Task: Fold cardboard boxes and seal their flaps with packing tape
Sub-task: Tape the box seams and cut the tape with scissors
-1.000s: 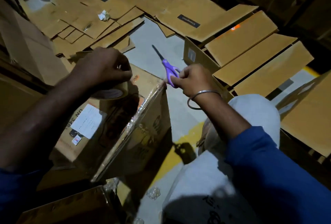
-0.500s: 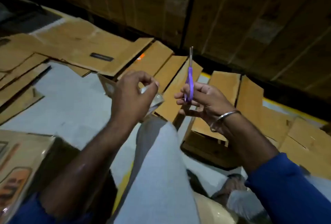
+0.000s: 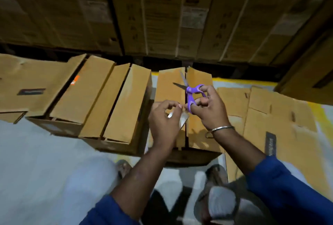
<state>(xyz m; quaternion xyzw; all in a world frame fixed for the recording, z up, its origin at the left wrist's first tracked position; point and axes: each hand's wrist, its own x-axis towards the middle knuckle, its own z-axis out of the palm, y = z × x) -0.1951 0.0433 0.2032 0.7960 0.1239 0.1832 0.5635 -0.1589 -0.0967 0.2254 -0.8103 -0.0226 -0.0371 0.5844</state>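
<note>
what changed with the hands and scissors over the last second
The left hand left the taped box and now pinches a clear tape piece. The right hand raised the purple scissors, blades now open. The view turned toward open boxes. The right hand's grip on the scissors stayed.

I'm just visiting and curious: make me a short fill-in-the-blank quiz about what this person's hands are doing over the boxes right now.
1. The right hand holds a pair of scissors with handles coloured ____.
2. The scissor blades are ____, spread in a V.
3. The left hand pinches a small clear scrap of ____.
4. The right wrist wears a metal ____.

Missing words: purple; open; tape; bangle
</note>
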